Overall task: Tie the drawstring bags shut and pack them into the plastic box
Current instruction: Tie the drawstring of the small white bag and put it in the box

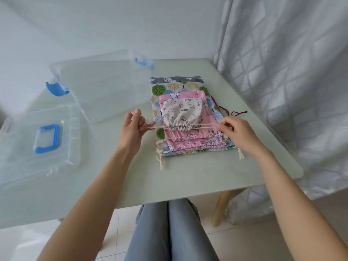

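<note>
A small cream drawstring bag (181, 112) with animal prints lies on top of a stack of flat bags, its mouth gathered into pleats. My left hand (132, 127) pinches the beige cords (160, 127) on the bag's left side. My right hand (235, 131) pinches the cords on the right side. The cords run taut between both hands. Beneath lie pink bags (190, 140) and a large tree-print bag (169, 87). The clear plastic box (105, 85) with blue latches stands tilted at the back left, with nothing visible inside.
The box's clear lid (37, 146) with a blue handle lies at the left on the pale green table (197, 178). A dark red cord (239, 113) trails right of the stack. A patterned curtain (291, 72) hangs along the table's right edge. My knees are below the front edge.
</note>
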Action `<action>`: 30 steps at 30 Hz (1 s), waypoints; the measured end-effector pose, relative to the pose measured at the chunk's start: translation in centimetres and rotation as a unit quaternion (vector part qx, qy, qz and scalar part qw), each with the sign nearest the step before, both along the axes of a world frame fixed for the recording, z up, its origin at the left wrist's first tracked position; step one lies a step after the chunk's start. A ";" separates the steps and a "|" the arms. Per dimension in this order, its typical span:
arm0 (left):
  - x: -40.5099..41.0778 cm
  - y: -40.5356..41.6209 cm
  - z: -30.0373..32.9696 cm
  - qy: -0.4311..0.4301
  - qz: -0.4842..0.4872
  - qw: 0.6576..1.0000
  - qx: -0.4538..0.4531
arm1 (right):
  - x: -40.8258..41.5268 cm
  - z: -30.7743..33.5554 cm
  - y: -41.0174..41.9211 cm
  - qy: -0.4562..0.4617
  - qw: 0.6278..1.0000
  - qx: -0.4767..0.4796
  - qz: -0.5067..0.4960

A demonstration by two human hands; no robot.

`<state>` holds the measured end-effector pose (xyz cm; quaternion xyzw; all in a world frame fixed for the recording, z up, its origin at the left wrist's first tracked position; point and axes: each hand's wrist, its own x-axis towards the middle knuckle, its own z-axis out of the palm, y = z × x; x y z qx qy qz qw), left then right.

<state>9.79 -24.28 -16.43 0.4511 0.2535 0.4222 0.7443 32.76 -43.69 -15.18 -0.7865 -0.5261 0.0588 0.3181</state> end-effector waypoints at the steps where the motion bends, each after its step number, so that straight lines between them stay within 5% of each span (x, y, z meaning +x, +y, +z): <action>1: -0.1 0.1 0.0 0.017 0.002 1.000 0.020 | 0.0 0.2 -0.1 0.028 0.999 0.022 -0.014; 4: 0.2 -0.4 0.4 0.083 -0.017 0.991 0.100 | -1.3 1.2 1.1 0.225 0.966 0.126 -0.020; 5: 0.5 -0.7 0.5 0.102 -0.032 0.987 0.120 | -2.1 1.6 1.9 0.329 0.927 0.181 0.008; 8: 1.0 -1.1 0.5 0.186 -0.075 0.952 0.233 | -3.8 1.9 4.4 0.602 0.732 0.294 0.122; 10: 1.1 -0.8 0.3 0.270 -0.068 0.886 0.371 | -4.5 1.4 5.7 0.651 0.686 0.293 0.140; 14: 0.4 1.0 0.1 0.372 -0.002 0.742 0.557 | -4.6 0.3 6.3 0.631 0.719 0.289 0.043; 17: -0.1 1.8 -0.4 0.376 0.003 0.707 0.599 | -3.9 -0.2 5.8 0.613 0.736 0.286 -0.017; 24: 0.1 1.2 -0.3 0.338 -0.079 0.778 0.523 | -4.1 0.5 5.1 0.425 0.880 0.213 -0.008; 28: -1.2 1.4 0.1 0.320 -0.080 0.853 0.405 | -3.8 2.2 4.6 0.378 0.915 0.126 0.058; 30: -2.1 1.6 0.2 0.322 -0.065 0.860 0.391 | -4.1 3.1 5.4 0.330 0.935 0.104 0.076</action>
